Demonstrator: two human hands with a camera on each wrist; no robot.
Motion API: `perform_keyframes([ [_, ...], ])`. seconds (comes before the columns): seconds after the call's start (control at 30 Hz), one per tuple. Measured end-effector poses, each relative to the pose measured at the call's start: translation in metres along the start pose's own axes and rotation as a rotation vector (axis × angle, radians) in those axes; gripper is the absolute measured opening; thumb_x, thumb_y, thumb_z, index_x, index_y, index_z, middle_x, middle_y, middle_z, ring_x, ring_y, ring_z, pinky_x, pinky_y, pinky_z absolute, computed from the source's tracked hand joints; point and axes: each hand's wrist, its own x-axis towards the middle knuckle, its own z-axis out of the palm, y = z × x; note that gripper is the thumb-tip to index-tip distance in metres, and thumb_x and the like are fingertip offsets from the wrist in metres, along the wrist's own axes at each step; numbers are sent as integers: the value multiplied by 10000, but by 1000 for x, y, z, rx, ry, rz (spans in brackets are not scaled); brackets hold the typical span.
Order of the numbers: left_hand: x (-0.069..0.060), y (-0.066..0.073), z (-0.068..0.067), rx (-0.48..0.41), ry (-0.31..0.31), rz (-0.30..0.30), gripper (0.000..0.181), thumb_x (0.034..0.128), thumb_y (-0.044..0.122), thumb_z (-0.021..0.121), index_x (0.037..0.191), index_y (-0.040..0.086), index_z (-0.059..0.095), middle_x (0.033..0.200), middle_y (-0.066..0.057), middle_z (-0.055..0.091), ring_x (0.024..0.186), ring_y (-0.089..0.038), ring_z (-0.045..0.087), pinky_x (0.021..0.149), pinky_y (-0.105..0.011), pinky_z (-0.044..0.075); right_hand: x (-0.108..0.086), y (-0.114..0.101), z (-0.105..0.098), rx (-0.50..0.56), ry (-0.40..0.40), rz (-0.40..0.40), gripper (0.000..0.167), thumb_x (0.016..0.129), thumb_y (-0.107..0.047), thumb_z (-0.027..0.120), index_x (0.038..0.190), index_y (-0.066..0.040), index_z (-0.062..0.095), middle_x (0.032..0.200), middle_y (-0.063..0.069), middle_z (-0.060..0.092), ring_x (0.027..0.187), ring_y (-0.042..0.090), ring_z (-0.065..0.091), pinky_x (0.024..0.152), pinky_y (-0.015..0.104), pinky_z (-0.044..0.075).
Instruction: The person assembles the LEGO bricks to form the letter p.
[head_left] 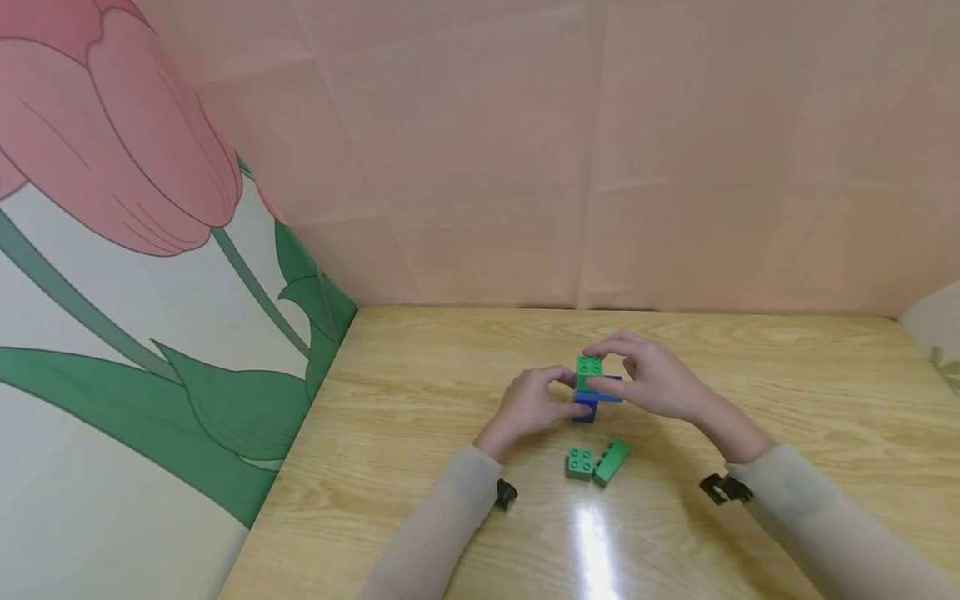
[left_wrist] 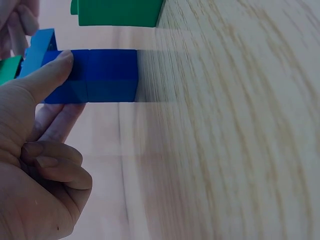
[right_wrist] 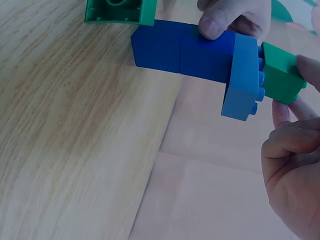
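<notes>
The left hand [head_left: 528,404] grips a column of two dark blue blocks [left_wrist: 112,75], thumb on the near side of the upper block, opposing fingers behind. Its outer fingers fold toward the palm. The left forearm, in a beige sleeve [head_left: 446,521], extends forward and rightward from the lower edge of the head view.

The right hand [head_left: 660,379] pinches a green block [right_wrist: 282,72] at the top of the assembly: thumb on the near face, index finger on the far side, remaining fingers bent. The right forearm angles forward and leftward from the lower right corner.

The column is upright between the hands; contact between its base and the wooden surface [head_left: 360,450] cannot be confirmed. A lighter blue block [right_wrist: 241,75] lies across the column top, one end overhanging toward the right hand. The green block is over its other end; full seating cannot be determined.

Nearer the wearer, a square green brick [head_left: 580,463] and a longer green brick [head_left: 612,462] rest side by side on the surface.
</notes>
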Motion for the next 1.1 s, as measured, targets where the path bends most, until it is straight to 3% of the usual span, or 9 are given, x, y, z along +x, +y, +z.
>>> perform_keyframes([
  [0.13,0,0,0,2,-3,-1,385,846,409,872,1175,259,741,1094,203,698,1179,-134,647,1036,-432,482,0,3,2,1,6,-2,344,943,-280,801,1254,-154,723,1205,-9,686,711,137,493,566,275,424],
  [0.3,1,-1,0,-3,-5,-3,376,850,399,872,1172,256,741,1095,200,698,1181,-136,646,1039,-430,479,0,9,4,-5,13,-25,331,936,-269,809,1239,-165,723,1167,-31,678,546,81,385,509,272,392],
  [0.57,2,0,0,7,-11,-9,388,846,402,874,1182,260,740,1098,204,696,1192,-137,640,1054,-441,468,1,14,5,1,23,-48,325,920,-257,827,1218,-175,730,1136,-55,683,525,58,368,504,269,387],
  [1.1,3,1,-1,13,-16,-20,384,836,409,882,1165,269,744,1089,216,689,1177,-104,634,1046,-426,469,1,6,5,32,17,-36,291,916,-231,830,1186,-162,749,1104,-41,683,505,61,380,479,264,382],
])
